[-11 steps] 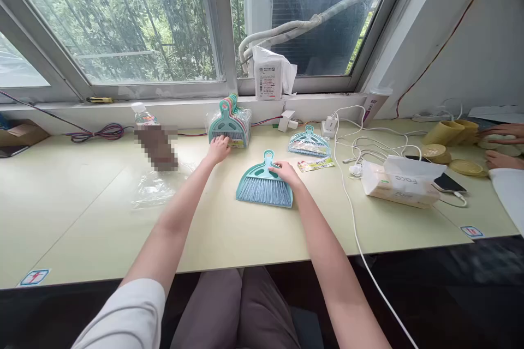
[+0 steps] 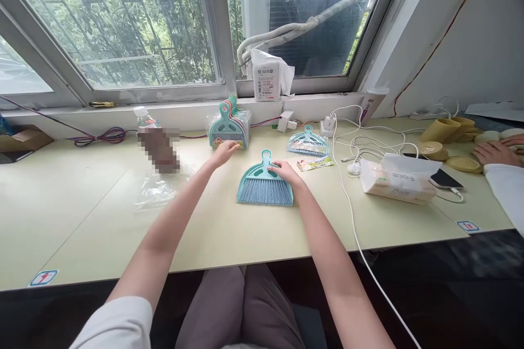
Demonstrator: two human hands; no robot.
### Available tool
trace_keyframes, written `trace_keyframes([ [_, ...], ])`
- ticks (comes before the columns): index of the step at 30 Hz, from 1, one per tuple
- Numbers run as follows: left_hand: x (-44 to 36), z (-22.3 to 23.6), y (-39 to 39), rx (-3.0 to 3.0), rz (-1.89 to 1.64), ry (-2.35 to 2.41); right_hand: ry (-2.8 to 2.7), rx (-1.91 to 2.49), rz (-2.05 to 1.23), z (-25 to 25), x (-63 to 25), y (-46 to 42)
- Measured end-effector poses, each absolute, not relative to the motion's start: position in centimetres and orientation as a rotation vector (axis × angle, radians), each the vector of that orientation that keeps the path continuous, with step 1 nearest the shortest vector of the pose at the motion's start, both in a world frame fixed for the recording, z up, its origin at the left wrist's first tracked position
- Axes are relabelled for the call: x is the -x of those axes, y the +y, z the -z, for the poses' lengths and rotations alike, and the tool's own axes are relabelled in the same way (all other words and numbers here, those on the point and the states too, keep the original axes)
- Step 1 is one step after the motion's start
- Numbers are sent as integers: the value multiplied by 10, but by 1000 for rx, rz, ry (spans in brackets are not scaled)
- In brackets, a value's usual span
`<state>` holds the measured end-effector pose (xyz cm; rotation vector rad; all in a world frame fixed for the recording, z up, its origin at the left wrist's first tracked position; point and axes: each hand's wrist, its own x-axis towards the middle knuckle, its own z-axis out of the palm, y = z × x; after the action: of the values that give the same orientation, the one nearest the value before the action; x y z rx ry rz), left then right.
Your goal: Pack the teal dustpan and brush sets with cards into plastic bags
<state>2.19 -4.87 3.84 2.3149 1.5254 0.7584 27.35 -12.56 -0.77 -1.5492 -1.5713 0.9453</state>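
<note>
A teal mini dustpan with its brush (image 2: 264,184) lies flat on the pale yellow table (image 2: 229,229). My right hand (image 2: 286,172) rests on its upper right edge, fingers curled over it. My left hand (image 2: 224,151) reaches to the foot of an upright stack of dustpan sets (image 2: 229,122) in clear wrap and pinches a small printed card there. Another wrapped dustpan set (image 2: 308,143) lies further right, with a printed card (image 2: 315,163) beside it.
A water bottle (image 2: 154,139) and crumpled clear plastic (image 2: 158,188) sit on the left. White cables (image 2: 356,147), chargers, a tissue pack (image 2: 397,184) and a phone (image 2: 446,180) lie on the right. Another person's hands (image 2: 497,151) rest by yellow cups and lids (image 2: 446,139).
My left hand has pulled back a little from the stack and now has a small card at its fingertips. The right hand stays on the dustpan.
</note>
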Motion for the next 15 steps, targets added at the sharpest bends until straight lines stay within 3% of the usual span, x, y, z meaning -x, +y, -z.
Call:
trace_keyframes([
  [4,-49,-23,-92,-1915,-632,1120,-1543,1228,-1193,-2,-263,-136],
  [7,-50,-8,-120,-1710,-565,932,-1544,1223,-1192,-14,-261,-144],
  [13,-26,-3,-146,-1223,-893,1031,-1442,1906,-374,-23,-289,-155],
  [15,-25,-5,-151,-1088,-1052,999,-1431,2120,-252,-15,-299,-154],
])
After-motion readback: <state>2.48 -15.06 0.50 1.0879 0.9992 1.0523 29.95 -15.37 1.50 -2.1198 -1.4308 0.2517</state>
